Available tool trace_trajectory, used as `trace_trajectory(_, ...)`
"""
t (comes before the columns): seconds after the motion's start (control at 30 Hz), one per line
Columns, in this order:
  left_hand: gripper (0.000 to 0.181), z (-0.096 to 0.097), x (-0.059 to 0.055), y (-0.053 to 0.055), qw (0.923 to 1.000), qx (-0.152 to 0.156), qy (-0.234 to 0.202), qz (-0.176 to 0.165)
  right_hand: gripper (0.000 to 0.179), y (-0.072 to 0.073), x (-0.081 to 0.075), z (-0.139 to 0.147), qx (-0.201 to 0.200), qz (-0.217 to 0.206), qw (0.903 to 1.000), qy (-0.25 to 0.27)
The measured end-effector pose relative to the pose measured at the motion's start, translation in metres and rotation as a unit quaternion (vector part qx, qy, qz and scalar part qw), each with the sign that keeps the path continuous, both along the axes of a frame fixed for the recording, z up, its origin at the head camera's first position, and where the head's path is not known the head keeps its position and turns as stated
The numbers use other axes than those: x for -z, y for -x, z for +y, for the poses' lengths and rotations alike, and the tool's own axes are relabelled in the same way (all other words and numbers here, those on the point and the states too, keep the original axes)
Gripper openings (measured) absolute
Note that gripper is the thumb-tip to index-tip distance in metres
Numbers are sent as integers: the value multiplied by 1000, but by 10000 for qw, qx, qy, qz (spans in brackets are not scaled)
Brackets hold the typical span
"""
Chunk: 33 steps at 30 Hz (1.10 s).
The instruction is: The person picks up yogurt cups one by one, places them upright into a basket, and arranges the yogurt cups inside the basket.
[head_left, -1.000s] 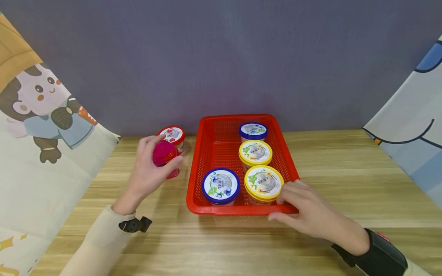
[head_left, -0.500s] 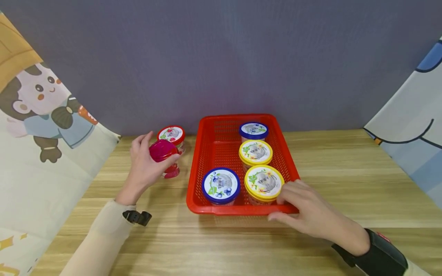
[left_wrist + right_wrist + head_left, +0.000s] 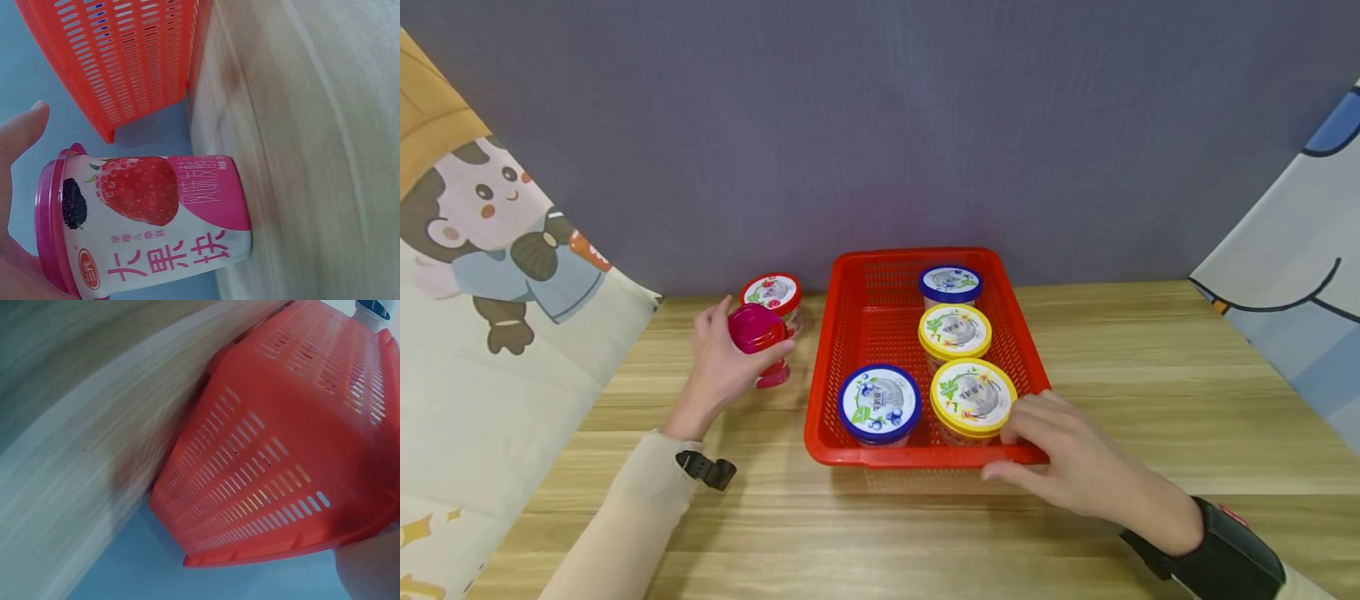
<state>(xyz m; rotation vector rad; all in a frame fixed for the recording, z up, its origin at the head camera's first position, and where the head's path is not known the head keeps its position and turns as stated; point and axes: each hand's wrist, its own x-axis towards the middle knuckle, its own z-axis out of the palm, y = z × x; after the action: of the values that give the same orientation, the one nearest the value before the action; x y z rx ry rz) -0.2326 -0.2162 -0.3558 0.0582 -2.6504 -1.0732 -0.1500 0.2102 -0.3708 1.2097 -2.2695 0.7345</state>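
Note:
My left hand [image 3: 721,358] is around the top of a yogurt cup [image 3: 757,327] with a glossy pink lid, left of the basket. In the left wrist view the cup [image 3: 150,219], printed with a strawberry, stands on the table, and the thumb [image 3: 25,131] is apart from the lid. The fingers' far sides are partly hidden. At the near right corner of a red plastic basket [image 3: 880,457], my right hand [image 3: 1067,458] grips the rim, thumb outside and fingers over it. Two blue-lidded tubs [image 3: 880,404] and two yellow-lidded tubs [image 3: 973,398] stand inside.
Behind the yogurt cup stands a red-lidded tub [image 3: 772,292], close to the grey backdrop [image 3: 880,125]. The wooden table [image 3: 865,542] reaches to the printed cloths [image 3: 497,250] at either side. Slotted basket walls [image 3: 269,469] fill much of the right wrist view.
My left hand and the yogurt cup have shifted only slightly; the lid tilted half a second ago and looks more level now. The right hand and basket have not moved.

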Motion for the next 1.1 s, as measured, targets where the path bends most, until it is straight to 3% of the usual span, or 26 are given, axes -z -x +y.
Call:
trace_trajectory(0.7,98,2,4,4,9998,-88,-181,37,34,1,2,0,5,50,10000,8)
trace_trajectory(1.1,97,5,-1,1,9995,-80,-210,239,35,0,2,-1,38,70,10000,37)
